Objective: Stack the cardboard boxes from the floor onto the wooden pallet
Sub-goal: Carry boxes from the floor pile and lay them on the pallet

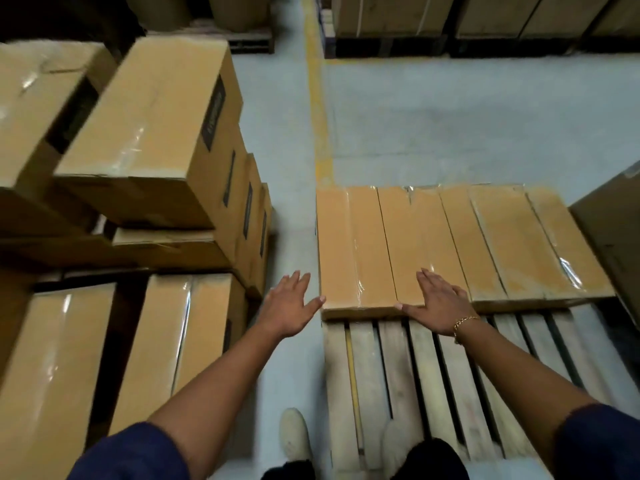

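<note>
A wooden pallet [398, 375] of grey slats lies on the floor in front of me. On its far half rests a row of taped cardboard boxes [450, 244], side by side. My right hand [438, 304], fingers spread, lies flat on the near edge of that row and holds nothing. My left hand [291, 304] hovers open beside the row's left corner, its thumb close to the box. A stack of cardboard boxes [152, 133] stands to my left, one tilted on top.
A yellow floor line [317, 98] runs away from the pallet's far left corner. More boxes on dark pallets [485, 26] stand at the back. A large box [613, 237] sits at the right edge. My shoes [294, 434] stand at the pallet's near left.
</note>
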### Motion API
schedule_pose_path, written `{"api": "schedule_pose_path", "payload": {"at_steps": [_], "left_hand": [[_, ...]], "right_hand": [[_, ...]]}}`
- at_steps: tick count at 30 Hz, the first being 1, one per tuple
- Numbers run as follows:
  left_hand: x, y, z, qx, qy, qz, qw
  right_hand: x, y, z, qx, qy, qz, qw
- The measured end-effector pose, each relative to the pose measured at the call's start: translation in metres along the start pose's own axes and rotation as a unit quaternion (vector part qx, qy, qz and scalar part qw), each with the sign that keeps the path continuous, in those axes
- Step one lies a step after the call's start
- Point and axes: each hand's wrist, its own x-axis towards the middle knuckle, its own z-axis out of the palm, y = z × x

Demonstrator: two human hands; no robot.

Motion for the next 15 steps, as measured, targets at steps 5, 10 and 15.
{"api": "schedule_pose_path", "payload": {"at_steps": [5,10,15], "left_hand": [[-0.084,0.027,-0.073,-0.004,0.032,0.004,0.999],[-0.157,0.047,-0.103,-0.011,0.064,0.006,0.998],[-0.228,0.061,-0.098,-0.009,0.101,-0.002,0.995]], "right_hand": [[-0.089,-0.019,-0.054,0.007,0.027,-0.005,1.0],[-0.161,-0.027,-0.077,0.006,0.054,-0.022,0.998],[-0.22,-0.024,-0.081,0.005,0.074,-0.042,0.996]]}}
